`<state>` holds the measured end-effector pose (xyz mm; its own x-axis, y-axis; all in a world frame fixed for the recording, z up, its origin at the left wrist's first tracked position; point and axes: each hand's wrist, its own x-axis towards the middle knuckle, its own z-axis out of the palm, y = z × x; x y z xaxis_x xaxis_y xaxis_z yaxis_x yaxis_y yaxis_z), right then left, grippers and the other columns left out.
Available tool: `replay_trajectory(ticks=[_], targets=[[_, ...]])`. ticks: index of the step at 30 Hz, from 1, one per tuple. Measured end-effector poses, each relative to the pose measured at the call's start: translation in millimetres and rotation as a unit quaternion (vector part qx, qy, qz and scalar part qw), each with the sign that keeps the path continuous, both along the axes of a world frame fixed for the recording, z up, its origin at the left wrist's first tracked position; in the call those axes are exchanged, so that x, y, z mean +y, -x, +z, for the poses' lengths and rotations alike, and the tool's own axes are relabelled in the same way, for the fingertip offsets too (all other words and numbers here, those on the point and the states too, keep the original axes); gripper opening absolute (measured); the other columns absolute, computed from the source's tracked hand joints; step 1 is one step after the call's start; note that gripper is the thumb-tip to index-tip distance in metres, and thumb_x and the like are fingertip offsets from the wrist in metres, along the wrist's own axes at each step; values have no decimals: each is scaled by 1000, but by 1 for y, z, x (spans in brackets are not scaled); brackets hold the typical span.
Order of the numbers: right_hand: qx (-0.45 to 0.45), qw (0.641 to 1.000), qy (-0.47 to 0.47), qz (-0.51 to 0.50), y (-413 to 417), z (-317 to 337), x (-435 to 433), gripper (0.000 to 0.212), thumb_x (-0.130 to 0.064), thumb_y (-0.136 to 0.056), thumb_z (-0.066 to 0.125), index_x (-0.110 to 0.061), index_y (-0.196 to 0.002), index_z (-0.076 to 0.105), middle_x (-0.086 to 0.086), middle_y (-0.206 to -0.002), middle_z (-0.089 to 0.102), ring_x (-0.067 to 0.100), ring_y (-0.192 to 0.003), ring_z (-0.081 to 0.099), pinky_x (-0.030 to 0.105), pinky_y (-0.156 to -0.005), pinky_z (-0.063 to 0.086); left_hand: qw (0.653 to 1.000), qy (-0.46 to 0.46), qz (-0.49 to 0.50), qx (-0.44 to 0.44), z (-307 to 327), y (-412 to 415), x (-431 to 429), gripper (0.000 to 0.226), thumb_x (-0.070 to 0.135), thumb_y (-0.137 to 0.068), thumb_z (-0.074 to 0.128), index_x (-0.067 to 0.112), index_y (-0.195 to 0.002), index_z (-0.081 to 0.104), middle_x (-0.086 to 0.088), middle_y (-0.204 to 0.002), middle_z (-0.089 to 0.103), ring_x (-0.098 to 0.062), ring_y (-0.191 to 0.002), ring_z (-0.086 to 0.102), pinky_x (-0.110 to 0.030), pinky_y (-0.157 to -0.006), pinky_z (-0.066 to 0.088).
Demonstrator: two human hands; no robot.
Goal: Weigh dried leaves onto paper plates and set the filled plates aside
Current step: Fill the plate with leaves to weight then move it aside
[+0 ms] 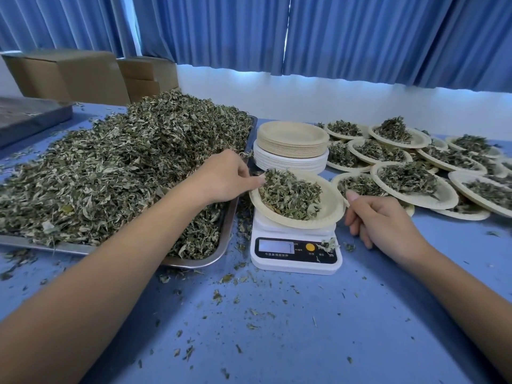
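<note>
Blue curtains (360, 31) hang over a white wall behind a blue table (304, 328) strewn with leaf crumbs, where a person weighs out dried leaves. Along the table's left side, a steel tray (216, 253) carries a tall heap of dried leaves (124, 167) that spills past its rim. Just beside the tray's right edge, near the middle of the table, stands a white digital scale (293, 261); its display cannot be read. On the scale sits a paper plate (329, 200), tilted, with a mound of leaves (291, 195) piled toward its left half.

The left hand (224, 176) reaches across the tray's corner, its bunched fingertips at the left edge of that mound; whether they pinch any leaves cannot be told. The right hand (385, 223) rests on the table just right of the scale, fingers loosely curled and holding nothing, thumb raised just beside the plate's right rim.

Behind the scale rises a stack of empty plates (291, 139), tan ones on top of white. Filled plates (443, 195) overlap in rows toward the table's far right corner. Cardboard boxes (83, 76) stand at the far left corner.
</note>
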<state>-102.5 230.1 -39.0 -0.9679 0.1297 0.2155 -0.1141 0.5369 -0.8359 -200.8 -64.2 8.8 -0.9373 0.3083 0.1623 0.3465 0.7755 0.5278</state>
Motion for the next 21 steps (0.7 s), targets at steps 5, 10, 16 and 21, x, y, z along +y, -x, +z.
replay_trajectory(ticks=[5,10,16,21], targets=[[-29,998,59,14,-3,4,-8,50,-37,-103,57,-12,-61,63,9,-53,61,18,-35,42,21,-37,33,1000,14,-1,-5,0,-4,9,49,48,-89,71,6,-65,67,0,-55,49,-14,-50,46,-26,-52,37],[-97,975,199,-7,-8,17,-5,42,-28,-100,64,-7,-65,55,4,-47,52,13,-33,35,19,-35,23,1000,-14,13,-15,4,-9,27,38,39,-86,72,15,-62,55,-5,-60,48,-19,-54,46,-28,-54,35],[-90,941,318,-74,-12,32,19,21,-19,-95,70,-6,-82,60,6,-59,48,10,-38,36,20,-34,22,987,-141,-2,-80,14,-15,79,30,28,-87,73,15,-71,52,-2,-54,63,-11,-47,56,-18,-47,39],[-59,906,400,-127,-9,46,49,12,-9,-94,68,-5,-98,58,-1,-53,39,7,-37,38,19,-32,25,950,-282,-27,-134,29,-17,125,20,17,-92,68,12,-95,49,-13,-67,68,-15,-43,57,-22,-40,36]])
